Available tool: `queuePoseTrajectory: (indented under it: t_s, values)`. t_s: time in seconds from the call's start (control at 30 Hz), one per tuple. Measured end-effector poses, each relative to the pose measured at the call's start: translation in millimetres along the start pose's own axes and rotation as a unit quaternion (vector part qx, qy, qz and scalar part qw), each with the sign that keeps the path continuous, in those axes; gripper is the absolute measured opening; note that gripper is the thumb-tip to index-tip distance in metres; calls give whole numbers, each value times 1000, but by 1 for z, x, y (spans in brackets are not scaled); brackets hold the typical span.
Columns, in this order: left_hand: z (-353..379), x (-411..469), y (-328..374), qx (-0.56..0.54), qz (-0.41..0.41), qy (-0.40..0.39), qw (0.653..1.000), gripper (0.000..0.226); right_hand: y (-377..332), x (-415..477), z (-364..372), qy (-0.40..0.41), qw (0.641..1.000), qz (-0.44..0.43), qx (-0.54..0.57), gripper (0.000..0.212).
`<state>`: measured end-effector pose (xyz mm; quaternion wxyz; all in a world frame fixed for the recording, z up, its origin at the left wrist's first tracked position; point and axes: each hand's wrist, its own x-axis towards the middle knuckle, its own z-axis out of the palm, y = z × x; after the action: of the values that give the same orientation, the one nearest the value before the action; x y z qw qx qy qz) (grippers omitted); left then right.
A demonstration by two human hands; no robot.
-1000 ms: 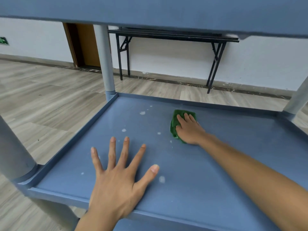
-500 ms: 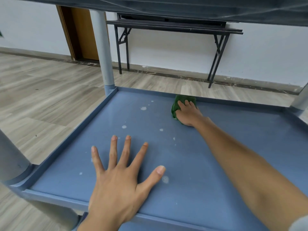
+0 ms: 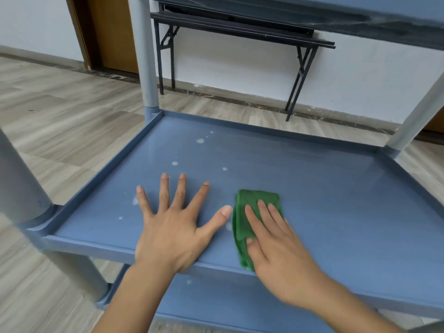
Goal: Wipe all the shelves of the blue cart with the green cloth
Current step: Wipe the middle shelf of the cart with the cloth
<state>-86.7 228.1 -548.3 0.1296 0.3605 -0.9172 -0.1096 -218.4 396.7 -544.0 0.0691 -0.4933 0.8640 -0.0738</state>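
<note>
The blue cart's middle shelf [image 3: 324,188] fills the view, with several pale spots on its left half. A folded green cloth [image 3: 249,207] lies near the shelf's front edge. My right hand [image 3: 276,241] presses flat on the cloth, fingers over its near part and thumb on its left edge. Spread wide just left of the cloth, my left hand [image 3: 175,227] rests palm down on the shelf and holds nothing. Part of the lower shelf [image 3: 216,304] shows below the front edge, and the underside of the top shelf [image 3: 360,18] runs across the top.
Grey cart posts stand at the back left [image 3: 144,56], back right [image 3: 418,116] and front left [image 3: 19,179]. A black folding table [image 3: 240,30] stands against the white wall behind. Wood-look flooring [image 3: 60,121] lies to the left, with a brown door [image 3: 108,32] beyond.
My right hand has dragged the green cloth from the shelf's back rim toward the front edge, beside my left hand. The left hand has stayed planted. The camera has tilted down.
</note>
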Motion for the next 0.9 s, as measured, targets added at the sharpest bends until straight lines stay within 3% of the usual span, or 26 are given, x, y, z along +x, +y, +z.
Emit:
queuePoseTrajectory:
  t_s: [0.27,0.67,0.9]
  values:
    - [3,0,-1,6,-4,-4,1000,85,-2,8,-2,-3,1000,-10,-20,64]
    - [-3,-2,3,25,-6,-10,1000,86,23,240,-14,18,997,70,33,64]
    - [0,-1,3,24,0,0,1000,79,36,313,-28,9,996,79,34,63]
